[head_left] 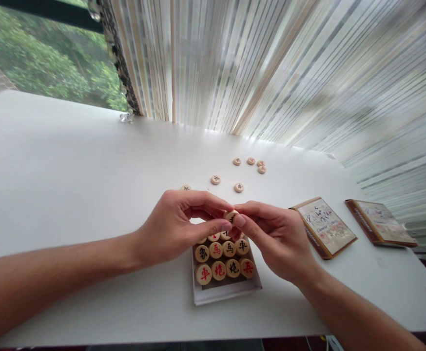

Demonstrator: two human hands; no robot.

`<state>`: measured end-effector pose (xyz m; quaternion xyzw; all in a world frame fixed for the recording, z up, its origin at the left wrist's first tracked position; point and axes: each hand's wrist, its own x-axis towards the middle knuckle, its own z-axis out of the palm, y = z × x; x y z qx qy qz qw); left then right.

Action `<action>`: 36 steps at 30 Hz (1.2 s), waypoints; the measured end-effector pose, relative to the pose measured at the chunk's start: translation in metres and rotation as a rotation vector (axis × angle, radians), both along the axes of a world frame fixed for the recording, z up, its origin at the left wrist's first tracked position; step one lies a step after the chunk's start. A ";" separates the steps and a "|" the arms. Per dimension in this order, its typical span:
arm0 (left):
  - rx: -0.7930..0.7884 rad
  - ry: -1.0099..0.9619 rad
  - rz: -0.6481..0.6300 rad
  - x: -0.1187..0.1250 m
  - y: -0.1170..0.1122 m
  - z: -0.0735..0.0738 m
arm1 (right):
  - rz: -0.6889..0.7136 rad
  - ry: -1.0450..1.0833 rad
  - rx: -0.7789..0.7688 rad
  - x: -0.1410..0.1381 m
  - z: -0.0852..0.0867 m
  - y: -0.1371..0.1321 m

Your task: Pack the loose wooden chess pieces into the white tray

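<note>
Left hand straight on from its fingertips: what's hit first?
The round piece already at its fingertips, apparently pinched between both hands; beyond that, probably the right hand, though depth there is unclear.

Fingers (207, 199) partly hide the held piece (230, 216) and the box (223, 293); left forearm (70, 265) runs off the left edge

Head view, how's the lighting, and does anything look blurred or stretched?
Head view: daylight at the window, soft shadows on the table; head view: curtain stretched and streaky toward the upper right; head view: nearest boxed pieces readable.
</note>
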<state>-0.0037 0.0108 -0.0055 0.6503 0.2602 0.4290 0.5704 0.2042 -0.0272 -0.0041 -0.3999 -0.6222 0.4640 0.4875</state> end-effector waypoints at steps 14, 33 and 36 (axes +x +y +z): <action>-0.028 -0.018 0.059 0.000 0.001 0.001 | -0.087 -0.122 0.337 0.005 -0.017 0.003; -0.078 -0.059 -0.031 -0.001 0.002 0.001 | -0.131 -0.220 0.306 0.007 -0.006 0.003; -0.065 -0.015 -0.023 0.000 0.001 0.001 | -0.095 -0.201 0.225 0.006 -0.003 0.002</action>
